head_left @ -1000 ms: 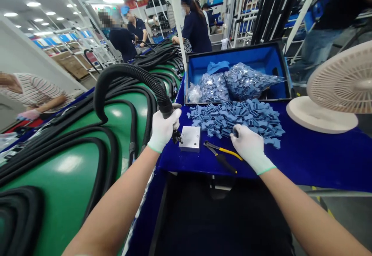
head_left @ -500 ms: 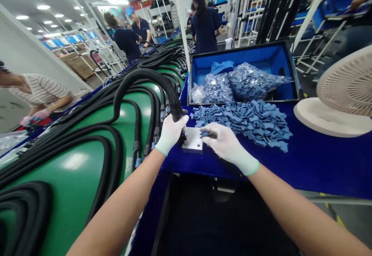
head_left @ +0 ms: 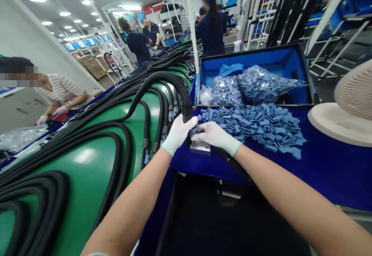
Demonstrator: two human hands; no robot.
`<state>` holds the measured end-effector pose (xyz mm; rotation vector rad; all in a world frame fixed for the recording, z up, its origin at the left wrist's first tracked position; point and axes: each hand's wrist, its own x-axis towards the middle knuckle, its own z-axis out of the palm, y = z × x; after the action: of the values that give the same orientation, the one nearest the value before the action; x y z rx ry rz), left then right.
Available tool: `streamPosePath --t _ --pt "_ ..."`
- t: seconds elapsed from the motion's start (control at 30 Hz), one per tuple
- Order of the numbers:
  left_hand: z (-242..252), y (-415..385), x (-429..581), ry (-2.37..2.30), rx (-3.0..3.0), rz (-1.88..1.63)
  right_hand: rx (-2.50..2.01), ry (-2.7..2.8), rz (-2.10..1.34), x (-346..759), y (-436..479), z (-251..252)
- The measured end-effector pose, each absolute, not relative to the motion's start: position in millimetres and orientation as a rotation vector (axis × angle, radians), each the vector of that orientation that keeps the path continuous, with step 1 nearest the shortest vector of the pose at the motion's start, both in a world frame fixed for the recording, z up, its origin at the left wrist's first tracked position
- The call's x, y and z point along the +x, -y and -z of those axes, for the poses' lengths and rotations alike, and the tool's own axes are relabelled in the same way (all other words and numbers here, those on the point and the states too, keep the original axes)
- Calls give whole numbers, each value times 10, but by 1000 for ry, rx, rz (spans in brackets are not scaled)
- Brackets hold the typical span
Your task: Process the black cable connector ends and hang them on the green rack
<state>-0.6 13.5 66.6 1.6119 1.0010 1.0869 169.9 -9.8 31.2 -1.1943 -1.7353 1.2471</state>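
Over the metal block (head_left: 200, 148), the end of a black hose (head_left: 184, 93) is wrapped by the fingers of the left hand (head_left: 178, 131), apparently so that it is steadied. Against that end, a blue piece (head_left: 192, 131), partly hidden, seems to be pinched by the fingers of the right hand (head_left: 216, 134). Loose blue pieces (head_left: 261, 126) are heaped alongside on the table (head_left: 328, 174), presumably for easy reach. No brand or label can be read.

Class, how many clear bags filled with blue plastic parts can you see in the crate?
2. The smaller bag sits toward the left of the blue crate; the larger bag lies beside it, tapering rightward. Others could be hidden underneath.
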Motion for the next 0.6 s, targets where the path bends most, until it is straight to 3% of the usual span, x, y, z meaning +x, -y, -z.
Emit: streamPosePath --t 0.23,0.5,0.6 --pt "-611 534 -1423 -1360 1335 -1193 -1283 1923 -1116 1746 122 -323" --pt "-348 1992 -2750 -2225 1316 -716 -1383 1947 -1233 1676 74 -288" --pt "-248 2432 -2892 -2388 1320 -297 -1423 1985 -1211 1684 46 -294"
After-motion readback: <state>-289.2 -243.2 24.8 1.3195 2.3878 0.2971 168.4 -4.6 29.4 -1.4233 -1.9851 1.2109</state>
